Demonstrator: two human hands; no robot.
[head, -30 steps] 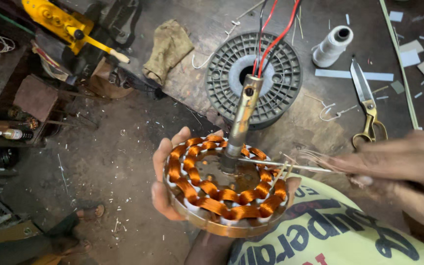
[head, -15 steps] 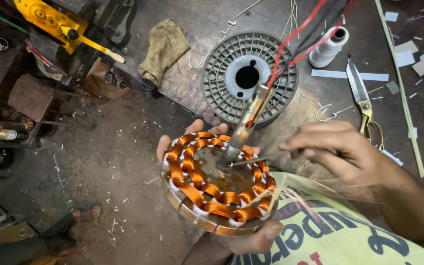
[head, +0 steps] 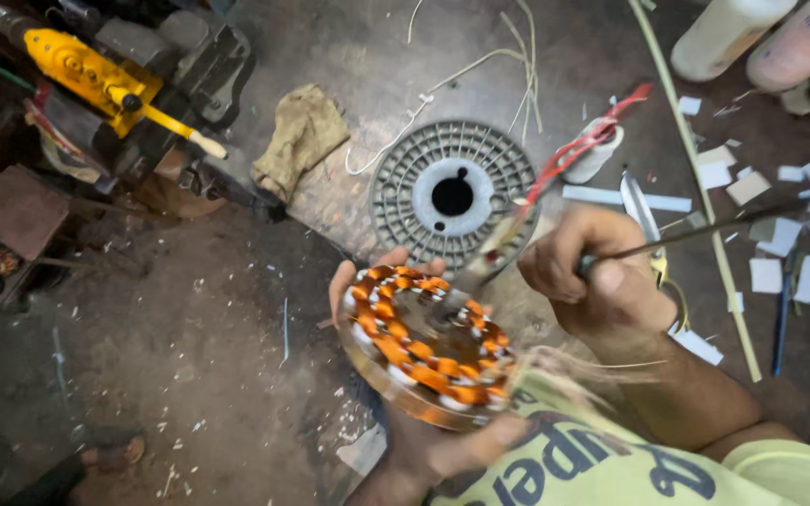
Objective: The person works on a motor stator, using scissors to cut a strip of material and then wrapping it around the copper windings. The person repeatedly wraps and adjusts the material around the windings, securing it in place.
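Observation:
My left hand (head: 424, 440) cradles a round fan stator (head: 428, 342) from below; its ring of orange copper coils faces up and is tilted. A metal shaft with red wires (head: 569, 159) rises from its centre toward the upper right. My right hand (head: 602, 281) sits just right of the stator, fist closed around a thin dark rod-like tool (head: 696, 230) that points to the right. Loose pale wire strands trail below that hand, blurred.
A grey plastic spool (head: 452, 192) lies on the dirty floor behind the stator. A rag (head: 304, 131), a yellow-handled tool (head: 114, 80), scissors (head: 644, 220), a white thread cone, two pale bottles (head: 766, 33) and scattered white paper pieces (head: 780, 234) surround it.
My right hand drew back from the stator's rim to the right and closed into a fist on the thin tool. The stator tilted and dropped slightly lower in my left hand.

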